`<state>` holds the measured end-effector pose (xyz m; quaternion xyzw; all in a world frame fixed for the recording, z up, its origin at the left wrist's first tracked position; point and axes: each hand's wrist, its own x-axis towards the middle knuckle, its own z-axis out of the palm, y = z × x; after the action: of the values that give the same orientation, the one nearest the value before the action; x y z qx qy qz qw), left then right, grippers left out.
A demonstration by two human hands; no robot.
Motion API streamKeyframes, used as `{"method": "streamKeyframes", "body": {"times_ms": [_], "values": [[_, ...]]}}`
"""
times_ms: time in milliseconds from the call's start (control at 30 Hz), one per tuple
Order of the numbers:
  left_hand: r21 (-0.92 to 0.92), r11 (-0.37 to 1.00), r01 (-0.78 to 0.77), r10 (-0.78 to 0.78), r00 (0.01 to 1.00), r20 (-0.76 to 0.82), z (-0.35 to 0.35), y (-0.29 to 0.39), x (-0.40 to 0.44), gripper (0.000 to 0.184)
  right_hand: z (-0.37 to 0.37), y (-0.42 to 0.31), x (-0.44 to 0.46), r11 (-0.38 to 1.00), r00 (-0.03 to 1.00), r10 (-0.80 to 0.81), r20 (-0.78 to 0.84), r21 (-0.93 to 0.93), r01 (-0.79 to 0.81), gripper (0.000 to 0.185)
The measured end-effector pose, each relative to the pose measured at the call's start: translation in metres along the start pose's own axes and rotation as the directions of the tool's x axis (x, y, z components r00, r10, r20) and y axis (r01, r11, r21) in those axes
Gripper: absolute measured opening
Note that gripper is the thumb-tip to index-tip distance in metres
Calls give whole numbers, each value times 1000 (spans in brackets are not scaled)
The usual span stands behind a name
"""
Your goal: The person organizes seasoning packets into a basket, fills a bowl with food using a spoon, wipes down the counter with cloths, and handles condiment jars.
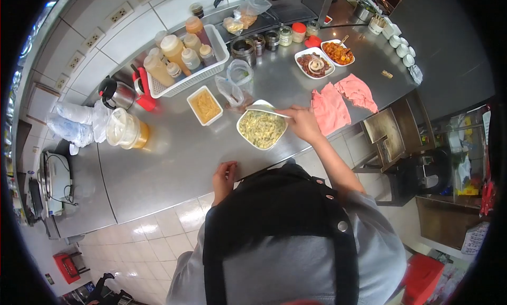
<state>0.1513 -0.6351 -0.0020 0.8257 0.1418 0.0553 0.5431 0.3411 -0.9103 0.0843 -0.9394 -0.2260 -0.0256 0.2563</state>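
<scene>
A steel worktop point(179, 167) curves across the middle of the frame, dull grey with bright reflections, under a white tiled wall point(124, 35) with sockets at upper left; pale floor tiles point(158, 236) show at lower left. At the centre, the white bowl point(239, 132) of chopped yellow-green food stands on the worktop near its front edge. The right hand point(303, 122), right of the bowl, pinches a white piece point(262, 109) in a narrow grip over the bowl's far rim. The left hand point(224, 179) is at the worktop's front edge, below and left of the bowl, fingers curled; whether its grip holds anything cannot be told. A white tub point(194, 110) of pale yellow food stands left of the bowl, a clear plastic bag point(232, 88) between them. The bottle basket point(196, 83) is at upper left of centre, pink cloths point(331, 109) and two filled dishes point(301, 68) point(338, 62) at upper right. The white piece's full shape is hard to make out, and the right fingertips are partly hidden. The apron point(264, 199) covers the lower centre, the grey sleeves are cut off below, and black lens corners swallow the room's edges.
</scene>
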Motion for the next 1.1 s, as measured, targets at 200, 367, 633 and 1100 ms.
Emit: {"method": "streamKeyframes", "body": {"times_ms": [200,367,633,1100], "values": [[-351,891,289,-210,947,244,41,-3,27,35,18,84,28,668,987,147,59,730,-144,31],[-540,746,391,-300,920,252,85,21,31,56,-60,123,127,613,930,367,-10,755,-234,39],[-645,736,206,-427,880,-207,161,29,25,55,-9,234,342,943,863,220,-455,327,-69,52],[-611,766,200,-530,735,-423,197,72,26,31,-18,232,382,960,932,-37,-360,247,133,59]]}}
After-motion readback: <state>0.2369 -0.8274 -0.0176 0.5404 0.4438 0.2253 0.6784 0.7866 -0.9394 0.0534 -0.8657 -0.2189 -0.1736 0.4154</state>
